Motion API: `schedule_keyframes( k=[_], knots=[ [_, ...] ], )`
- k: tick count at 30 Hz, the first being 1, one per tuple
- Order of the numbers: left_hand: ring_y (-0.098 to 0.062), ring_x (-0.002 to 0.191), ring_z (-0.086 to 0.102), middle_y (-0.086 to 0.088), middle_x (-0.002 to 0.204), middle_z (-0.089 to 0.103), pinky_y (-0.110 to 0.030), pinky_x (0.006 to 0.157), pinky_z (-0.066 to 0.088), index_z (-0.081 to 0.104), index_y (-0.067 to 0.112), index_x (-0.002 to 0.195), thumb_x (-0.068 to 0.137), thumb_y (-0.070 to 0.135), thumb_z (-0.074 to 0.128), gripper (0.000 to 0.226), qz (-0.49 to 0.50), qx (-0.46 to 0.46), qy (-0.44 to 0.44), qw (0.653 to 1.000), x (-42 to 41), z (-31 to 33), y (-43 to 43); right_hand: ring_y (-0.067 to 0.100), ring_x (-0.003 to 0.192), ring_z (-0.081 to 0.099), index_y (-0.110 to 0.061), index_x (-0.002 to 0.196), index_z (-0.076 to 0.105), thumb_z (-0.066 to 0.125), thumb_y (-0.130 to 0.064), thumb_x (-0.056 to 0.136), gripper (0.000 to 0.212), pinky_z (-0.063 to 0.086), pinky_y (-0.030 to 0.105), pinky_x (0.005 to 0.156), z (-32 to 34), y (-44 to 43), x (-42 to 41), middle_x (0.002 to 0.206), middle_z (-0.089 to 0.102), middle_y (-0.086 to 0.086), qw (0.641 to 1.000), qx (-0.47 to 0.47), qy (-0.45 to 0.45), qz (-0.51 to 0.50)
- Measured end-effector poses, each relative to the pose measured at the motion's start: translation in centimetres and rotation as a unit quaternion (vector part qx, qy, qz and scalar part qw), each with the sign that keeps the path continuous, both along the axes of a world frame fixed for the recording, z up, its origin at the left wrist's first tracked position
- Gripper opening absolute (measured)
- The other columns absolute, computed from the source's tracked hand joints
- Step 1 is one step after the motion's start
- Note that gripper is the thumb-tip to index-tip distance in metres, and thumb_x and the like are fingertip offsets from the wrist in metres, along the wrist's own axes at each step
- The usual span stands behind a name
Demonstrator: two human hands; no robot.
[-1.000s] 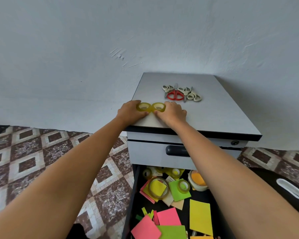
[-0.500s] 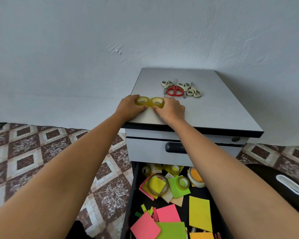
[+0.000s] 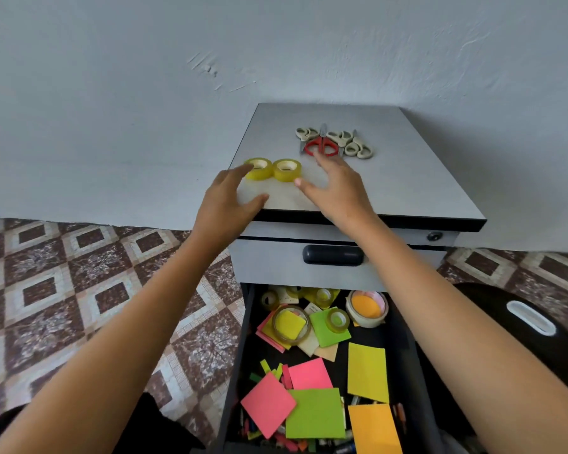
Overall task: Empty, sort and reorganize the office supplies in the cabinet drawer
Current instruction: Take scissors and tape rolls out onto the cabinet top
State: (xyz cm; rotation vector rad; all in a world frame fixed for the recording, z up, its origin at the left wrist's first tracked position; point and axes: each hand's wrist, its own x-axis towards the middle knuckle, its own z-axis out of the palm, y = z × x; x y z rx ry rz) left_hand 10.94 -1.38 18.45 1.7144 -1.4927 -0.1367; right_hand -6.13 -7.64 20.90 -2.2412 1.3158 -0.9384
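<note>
Yellow, see-through plastic on a pale card core: the two small rolls of yellow adhesive tape (image 3: 286, 169) lie flat and touching each other on the grey laminate cabinet top (image 3: 407, 178), near its front left corner. My left hand (image 3: 225, 198) and right hand (image 3: 338, 188) hover on either side of them, fingers spread and holding nothing. I can't tell if the left forefinger brushes the nearer roll.

I judge these rolls light, rigid and smooth, likely to roll if stood on edge. I'd pinch each across its rim or hook a finger through the core.

The loose neon paper sticky notes (image 3: 315, 412) in the open black drawer (image 3: 240, 355) below look flimsy, so I'd lift those by an edge. The pile of cream- and red-handled scissors (image 3: 333, 144) sits further back.

I can read no brand, label or writing anywhere.
</note>
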Motion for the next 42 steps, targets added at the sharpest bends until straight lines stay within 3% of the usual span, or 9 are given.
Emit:
schedule_keyframes(
  k=[6, 9, 14, 18, 22, 26, 29, 36, 42],
  knots=[
    [0.0, 0.106, 0.047, 0.011, 0.114, 0.053, -0.01, 0.085, 0.033, 0.057, 0.016, 0.125, 0.086, 0.026, 0.067, 0.042, -0.026, -0.063, 0.005, 0.998, -4.4, -4.0, 6.5, 0.012, 0.127, 0.045, -0.011, 0.137, 0.047, 0.064, -0.033, 0.088, 0.056, 0.026, 0.008, 0.097, -2.5, 5.9, -4.3, 0.137, 0.05, 0.003, 0.998, -0.036, -0.045, 0.028],
    [-0.003, 0.104, 0.051, 0.012, 0.109, 0.054, -0.01, 0.087, 0.034, 0.06, 0.015, 0.121, 0.083, 0.032, 0.065, 0.042, -0.051, -0.037, 0.007, 0.998, -6.2, -7.0, 8.6, 0.006, 0.119, 0.047, -0.011, 0.133, 0.053, 0.066, -0.031, 0.086, 0.052, 0.03, 0.006, 0.096, -4.8, 8.5, -6.3, 0.128, 0.054, 0.0, 0.996, -0.045, -0.058, 0.045],
    [-0.015, 0.108, 0.057, 0.002, 0.115, 0.059, -0.028, 0.093, 0.046, 0.059, 0.017, 0.123, 0.081, 0.042, 0.057, 0.049, -0.095, 0.085, 0.036, 0.991, -7.6, -12.2, 9.7, 0.008, 0.114, 0.05, -0.012, 0.131, 0.055, 0.066, -0.031, 0.086, 0.05, 0.042, 0.024, 0.096, -10.4, 10.6, -9.1, 0.121, 0.052, -0.009, 0.998, 0.018, -0.024, 0.05],
    [-0.016, 0.112, 0.054, 0.0, 0.121, 0.057, -0.019, 0.088, 0.039, 0.057, 0.016, 0.126, 0.087, 0.031, 0.064, 0.043, -0.096, 0.158, 0.04, 0.982, -8.2, -16.0, 9.2, 0.003, 0.116, 0.044, -0.014, 0.132, 0.054, 0.067, -0.028, 0.086, 0.05, 0.034, 0.017, 0.097, -15.1, 11.2, -9.8, 0.127, 0.053, -0.004, 0.995, 0.089, 0.006, 0.036],
    [-0.017, 0.117, 0.05, -0.004, 0.126, 0.055, -0.018, 0.087, 0.036, 0.055, 0.013, 0.128, 0.087, 0.028, 0.064, 0.045, -0.075, 0.216, 0.054, 0.972, -8.5, -19.3, 8.0, 0.012, 0.129, 0.04, -0.016, 0.138, 0.047, 0.061, -0.032, 0.089, 0.053, 0.033, 0.021, 0.102, -19.2, 10.9, -9.7, 0.137, 0.047, -0.002, 0.986, 0.161, 0.046, 0.024],
    [-0.019, 0.123, 0.045, -0.005, 0.135, 0.049, -0.02, 0.089, 0.036, 0.05, 0.012, 0.133, 0.088, 0.029, 0.063, 0.05, -0.062, 0.254, 0.057, 0.963, -8.9, -22.0, 6.4, 0.017, 0.13, 0.039, -0.016, 0.139, 0.045, 0.06, -0.034, 0.09, 0.055, 0.034, 0.025, 0.1, -22.8, 9.7, -9.4, 0.138, 0.046, 0.001, 0.978, 0.196, 0.076, -0.003],
    [-0.026, 0.124, 0.043, -0.009, 0.136, 0.045, -0.031, 0.096, 0.04, 0.047, 0.012, 0.136, 0.087, 0.03, 0.064, 0.055, -0.047, 0.268, 0.047, 0.961, -9.2, -23.5, 4.6, 0.021, 0.129, 0.039, -0.014, 0.139, 0.044, 0.06, -0.034, 0.09, 0.056, 0.037, 0.03, 0.099, -25.1, 8.4, -9.0, 0.136, 0.046, 0.005, 0.973, 0.215, 0.075, -0.044],
    [-0.032, 0.125, 0.033, -0.013, 0.136, 0.037, -0.035, 0.104, 0.03, 0.047, 0.017, 0.135, 0.085, 0.032, 0.063, 0.054, 0.001, 0.291, 0.038, 0.956, -8.4, -25.0, 1.8, 0.034, 0.124, 0.041, -0.013, 0.14, 0.038, 0.063, -0.039, 0.086, 0.065, 0.043, 0.041, 0.09, -28.9, 5.6, -7.2, 0.137, 0.043, 0.013, 0.954, 0.225, 0.093, -0.176],
    [-0.037, 0.131, 0.035, -0.018, 0.148, 0.022, -0.042, 0.104, 0.038, 0.021, 0.005, 0.147, 0.089, 0.023, 0.058, 0.071, 0.057, 0.324, 0.093, 0.94, -7.1, -25.7, 0.0, 0.033, 0.124, 0.04, -0.012, 0.142, 0.033, 0.06, -0.047, 0.086, 0.072, 0.041, 0.043, 0.09, -30.5, 4.1, -5.6, 0.139, 0.042, 0.011, 0.932, 0.243, 0.143, -0.229]
  ],
)
